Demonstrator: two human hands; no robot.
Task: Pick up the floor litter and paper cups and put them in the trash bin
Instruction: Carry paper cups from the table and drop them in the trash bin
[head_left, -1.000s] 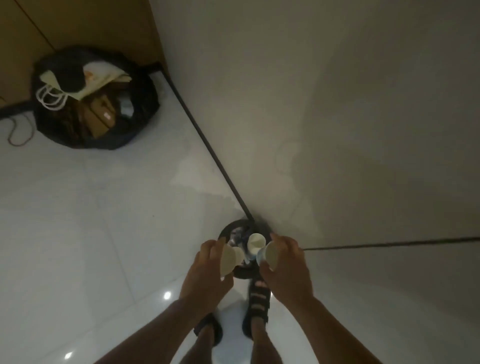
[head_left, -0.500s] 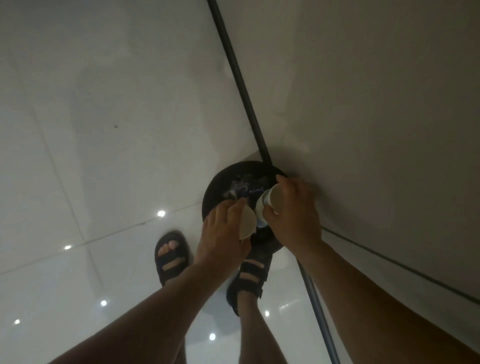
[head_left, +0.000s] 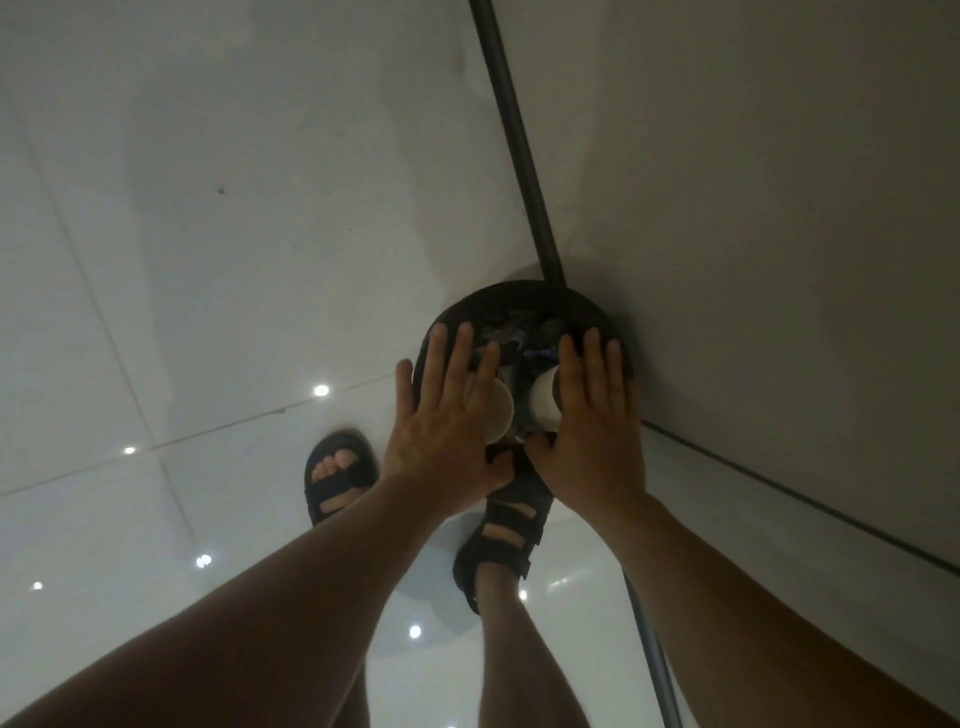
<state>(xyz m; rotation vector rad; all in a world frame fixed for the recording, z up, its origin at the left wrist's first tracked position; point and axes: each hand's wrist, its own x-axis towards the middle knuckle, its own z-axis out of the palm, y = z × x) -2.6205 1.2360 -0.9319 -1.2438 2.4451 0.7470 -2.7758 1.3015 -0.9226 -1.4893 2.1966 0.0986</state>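
1. Two hands: the left hand (head_left: 441, 415) and right hand (head_left: 587, 426) are both spread flat and grip nothing.
2. Two paper cups: the left cup (head_left: 500, 415) and right cup (head_left: 543, 405) lie under the palms, over the bin's mouth.
3. One trash bin (head_left: 519, 291) has its rim against the wall (head_left: 779, 208); open floor (head_left: 208, 260) lies to its left.
4. Two sandals (head_left: 337, 475) stand near the bin.

Left foot: wearing a dark open-toe left sandal (head_left: 340, 475), wide straps crossing the foot and toes poking out the front.
Right foot: wearing the matching right sandal (head_left: 501, 535), a few chunky straps running across, with the toe end hiding behind the hands.
Arms: left forearm (head_left: 291, 587) and right forearm (head_left: 727, 587) both showing bare right down to the frame edge.
Hands: left hand (head_left: 441, 421) and right hand (head_left: 587, 415) going bare too.
Legs: right shin (head_left: 511, 649) showing bare above the sandal.
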